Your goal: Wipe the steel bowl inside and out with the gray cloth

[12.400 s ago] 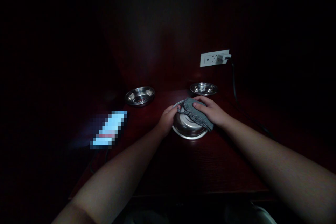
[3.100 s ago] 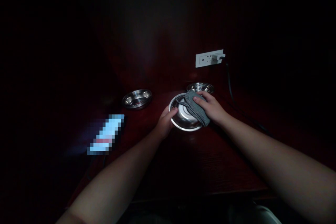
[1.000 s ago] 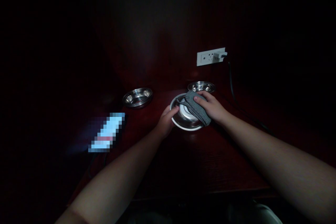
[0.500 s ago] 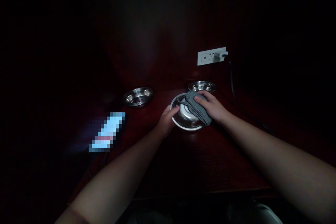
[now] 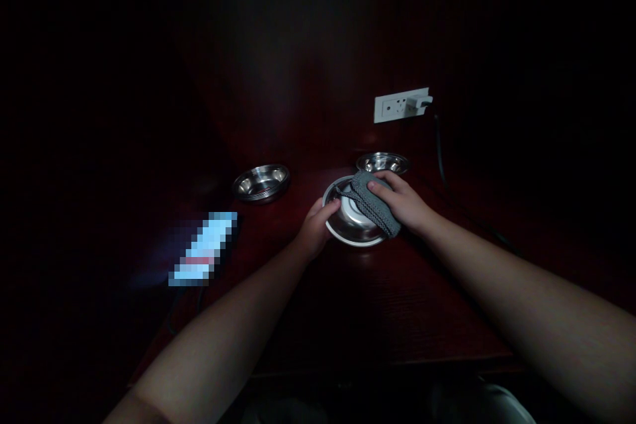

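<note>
Two hands show, one left hand [image 5: 317, 228] and one right hand [image 5: 401, 200], with one cloth [image 5: 373, 204] and one bowl [image 5: 346, 224] held in them. Bowls sit in three places: besides that one, there is one stack [image 5: 262, 183] of more than one, too dark to count exactly, and at least one far bowl [image 5: 382, 163]. There is one table [image 5: 377, 308], one lit screen [image 5: 203, 248], one wall socket [image 5: 388, 108], one plug [image 5: 418, 102] and one black cable [image 5: 440, 156] near it.
</note>
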### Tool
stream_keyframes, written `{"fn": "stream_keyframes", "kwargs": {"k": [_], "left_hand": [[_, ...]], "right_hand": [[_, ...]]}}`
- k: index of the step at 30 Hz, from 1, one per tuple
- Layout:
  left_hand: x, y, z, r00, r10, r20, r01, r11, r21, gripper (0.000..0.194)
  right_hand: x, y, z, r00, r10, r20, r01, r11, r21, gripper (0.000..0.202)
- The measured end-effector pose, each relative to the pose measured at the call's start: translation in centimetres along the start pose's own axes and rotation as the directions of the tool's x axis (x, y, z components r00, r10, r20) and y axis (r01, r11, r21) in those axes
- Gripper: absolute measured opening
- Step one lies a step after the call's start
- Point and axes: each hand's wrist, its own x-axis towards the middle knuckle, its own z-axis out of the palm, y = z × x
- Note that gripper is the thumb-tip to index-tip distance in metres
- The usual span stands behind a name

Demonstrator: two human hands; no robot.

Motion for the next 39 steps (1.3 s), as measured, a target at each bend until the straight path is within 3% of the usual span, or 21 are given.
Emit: {"fn": "stream_keyframes", "kwargs": {"k": [39], "left_hand": [[0.06, -0.13, -0.05, 1.0, 0.013, -0.011, -0.013, 1.0, -0.006, 0.033]], "right_hand": [[0.02, 0.03, 0.0, 1.0, 0.017, 0.014, -0.017, 1.0, -0.004, 0.036]]}}
